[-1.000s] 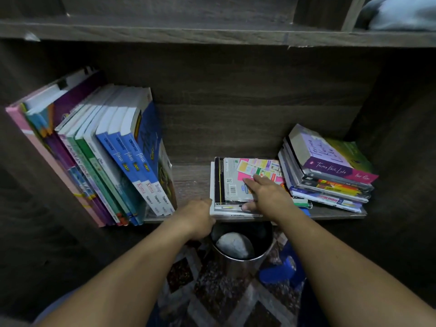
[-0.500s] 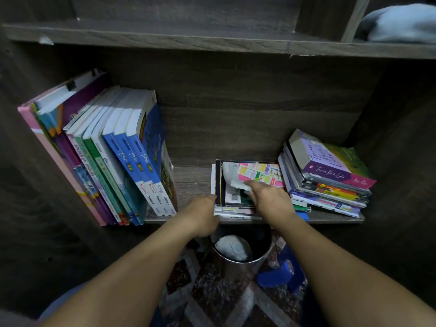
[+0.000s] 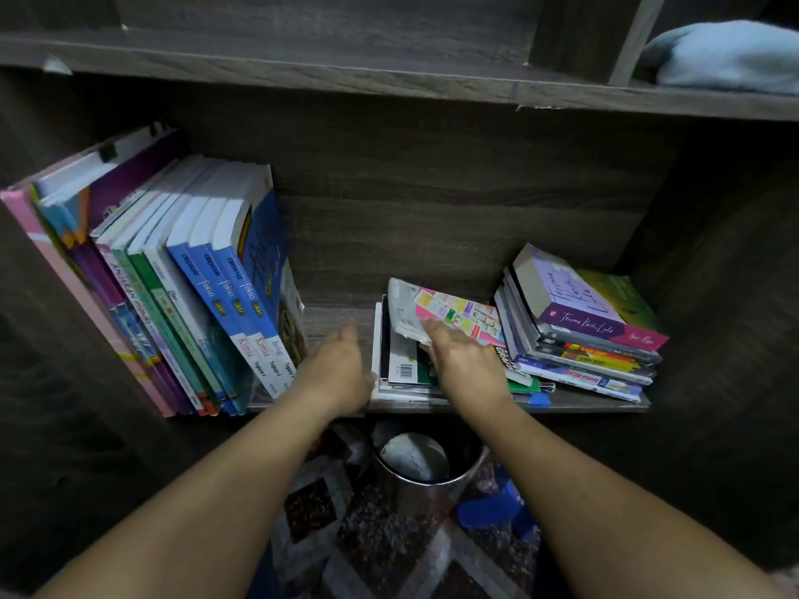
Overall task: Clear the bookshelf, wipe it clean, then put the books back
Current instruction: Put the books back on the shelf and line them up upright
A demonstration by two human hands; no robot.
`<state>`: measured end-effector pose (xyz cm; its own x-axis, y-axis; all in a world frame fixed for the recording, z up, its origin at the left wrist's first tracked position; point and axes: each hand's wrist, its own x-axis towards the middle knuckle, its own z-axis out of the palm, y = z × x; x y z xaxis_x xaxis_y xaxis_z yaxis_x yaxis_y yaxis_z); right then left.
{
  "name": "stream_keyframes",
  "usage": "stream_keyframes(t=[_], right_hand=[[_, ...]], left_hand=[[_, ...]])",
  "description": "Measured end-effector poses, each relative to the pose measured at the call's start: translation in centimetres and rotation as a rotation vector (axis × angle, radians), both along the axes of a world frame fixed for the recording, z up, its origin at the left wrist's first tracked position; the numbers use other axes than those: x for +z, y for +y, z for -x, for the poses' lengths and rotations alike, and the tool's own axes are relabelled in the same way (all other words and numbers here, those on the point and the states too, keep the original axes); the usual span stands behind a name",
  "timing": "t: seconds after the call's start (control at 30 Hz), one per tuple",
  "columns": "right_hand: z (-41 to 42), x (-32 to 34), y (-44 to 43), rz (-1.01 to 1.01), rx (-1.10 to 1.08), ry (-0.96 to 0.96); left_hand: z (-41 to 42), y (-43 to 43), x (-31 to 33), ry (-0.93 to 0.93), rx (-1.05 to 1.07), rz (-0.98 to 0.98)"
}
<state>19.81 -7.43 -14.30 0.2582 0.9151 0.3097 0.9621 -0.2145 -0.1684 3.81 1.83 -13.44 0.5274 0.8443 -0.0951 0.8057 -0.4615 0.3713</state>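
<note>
Dark wood-grain bookshelf [image 3: 432, 235]; leaning row of upright textbooks with blue, green and pink spines [image 3: 181, 304] at left; slanted stack of paperbacks with a purple top cover [image 3: 579, 330] at right; flat middle pile of thin booklets [image 3: 406, 365]. Right hand [image 3: 465, 361] grips the pile's top pink-patterned booklet [image 3: 449, 315], lifted at its near edge. Left hand [image 3: 337, 369], fingers spread, rests just beside the pile.

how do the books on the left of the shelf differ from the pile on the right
The left books stand on edge, leaning left, spines facing out; the right pile lies flat, stacked. The left books are larger and thin, several with blue spines; the right pile is smaller, topped by a thick purple book. Both sit on the same shelf.
</note>
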Motion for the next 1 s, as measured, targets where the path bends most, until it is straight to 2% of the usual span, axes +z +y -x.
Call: stream_keyframes(t=[0.17, 0.27, 0.33, 0.4, 0.47, 0.57, 0.67, 0.8, 0.9, 1.0], right_hand=[[1.3, -0.6, 0.2, -0.053, 0.112, -0.097], [2.6, -1.7, 0.8, 0.117, 0.271, -0.019], [2.8, -2.5, 1.0, 0.250, 0.201, -0.020], [2.1, -2.4, 0.9, 0.384, 0.100, -0.058], [0.6, -1.5, 0.3, 0.518, -0.022, -0.070], [-1.5, -0.2, -0.5, 0.608, -0.197, 0.021], [-1.6, -0.1, -0.8, 0.609, -0.189, 0.070], [-0.9, -0.3, -0.7, 0.570, -0.209, 0.095], [-0.5, -0.2, -0.7, 0.512, -0.181, 0.193], [-0.2, 0.0, -1.1, 0.407, -0.133, 0.282]], left_hand=[[0.0, 0.1, -0.2, -0.075, -0.071, -0.043], [0.2, 0.5, -0.9, 0.062, -0.064, -0.144], [0.4, 0.2, -1.5, 0.210, -0.049, -0.108], [0.5, 0.1, -2.2, 0.255, -0.054, -0.065], [0.6, 0.2, -2.5, 0.198, -0.086, -0.016], [1.0, 0.5, -2.3, 0.111, -0.142, 0.108], [0.8, 1.0, -2.8, 0.103, -0.153, 0.129], [-0.1, 0.8, -3.1, 0.108, -0.094, -0.030], [-0.7, 0.3, -2.5, 0.194, -0.156, -0.161], [-1.2, -0.2, -2.0, 0.204, -0.184, -0.105]])
